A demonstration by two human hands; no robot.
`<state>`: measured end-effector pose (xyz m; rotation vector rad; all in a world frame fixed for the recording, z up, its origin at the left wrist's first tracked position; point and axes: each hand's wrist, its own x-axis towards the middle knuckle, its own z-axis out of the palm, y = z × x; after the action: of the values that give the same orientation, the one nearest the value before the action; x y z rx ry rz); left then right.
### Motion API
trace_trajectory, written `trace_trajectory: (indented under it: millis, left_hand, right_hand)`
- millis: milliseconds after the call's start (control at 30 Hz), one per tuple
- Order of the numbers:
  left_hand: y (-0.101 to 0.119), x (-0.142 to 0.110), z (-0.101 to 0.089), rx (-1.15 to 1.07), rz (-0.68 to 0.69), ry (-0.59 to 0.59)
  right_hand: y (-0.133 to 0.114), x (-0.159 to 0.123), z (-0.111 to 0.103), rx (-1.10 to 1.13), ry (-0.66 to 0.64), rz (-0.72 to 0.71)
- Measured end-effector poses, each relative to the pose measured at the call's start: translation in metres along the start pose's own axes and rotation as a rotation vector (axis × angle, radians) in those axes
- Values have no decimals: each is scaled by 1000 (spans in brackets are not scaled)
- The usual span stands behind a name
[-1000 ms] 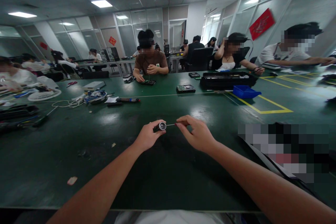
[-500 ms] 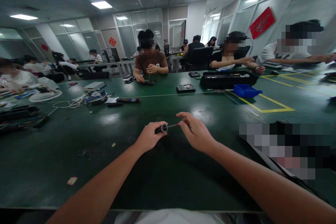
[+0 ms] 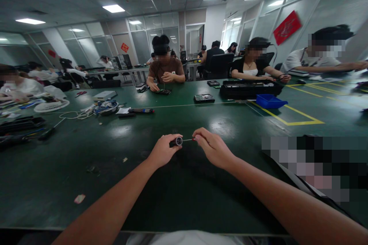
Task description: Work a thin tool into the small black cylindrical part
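Note:
My left hand [image 3: 161, 152] is closed around a small black cylindrical part [image 3: 178, 141], whose round, silver-rimmed end faces me. Most of its body is hidden by my fingers. To the right, my right hand [image 3: 215, 148] pinches the red handle of a thin screwdriver [image 3: 188, 140]. Its slim metal shaft points left and reaches the side of the cylinder. Whether the tip sits in a screw is too small to make out. Both hands are held over the near middle of the green table [image 3: 184, 203].
Across the table a person in a brown shirt [image 3: 165, 71] works on a circuit board [image 3: 163, 92]. A hard drive [image 3: 204, 98], a long black housing [image 3: 250, 89] and a blue bin [image 3: 270, 101] lie ahead. Cables [image 3: 105, 108] and a pen-like tool [image 3: 142, 110] are further left.
The fingers of my right hand have folded in closer around the screwdriver handle; the index finger was raised before. My left hand keeps its grip on the cylinder. The view has shifted slightly.

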<state>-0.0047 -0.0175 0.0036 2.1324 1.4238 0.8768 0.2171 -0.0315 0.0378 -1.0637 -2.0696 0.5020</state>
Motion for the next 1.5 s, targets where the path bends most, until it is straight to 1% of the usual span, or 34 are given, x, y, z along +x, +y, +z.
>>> trace_trajectory:
  millis: [100, 300, 400, 467, 533, 567, 600, 667, 733, 800, 933, 1000, 1233, 1433, 1500]
  left_hand:
    - [-1, 0, -1, -1, 5, 15]
    - [-1, 1, 0, 8, -3, 16]
    - [0, 1, 0, 8, -19, 27]
    - [2, 0, 0, 1, -17, 24]
    - [4, -1, -2, 8, 32, 22]
    - [5, -1, -3, 20, 66, 23]
    - [6, -1, -4, 35, 92, 25]
    - [6, -1, -6, 62, 104, 25]
    - [5, 0, -7, 74, 77, 13]
    - [5, 0, -8, 83, 60, 1]
    - [8, 0, -7, 95, 65, 5]
    - [9, 0, -7, 96, 67, 4]
    - [7, -1, -6, 97, 54, -4]
    - [7, -1, -6, 108, 68, 1]
    - [6, -1, -6, 108, 72, -12]
  right_hand:
    - [1, 1, 1, -2, -16, 40]
    - [0, -1, 4, 84, 83, 32]
    - [3, 2, 6, 185, 115, 88]
    - [9, 5, 10, 333, 153, 185]
    - [17, 9, 14, 595, 201, 308]
    - [22, 11, 15, 724, 205, 373]
    - [26, 12, 16, 810, 196, 423]
    - [33, 14, 18, 876, 216, 469]
    - [36, 14, 19, 868, 252, 461]
    - [34, 12, 19, 818, 273, 422]
    - [26, 9, 18, 608, 252, 302]
    - [21, 8, 17, 529, 243, 268]
    - [14, 6, 12, 435, 205, 230]
    - [6, 5, 2, 241, 169, 275]
    - [5, 4, 2, 228, 163, 234]
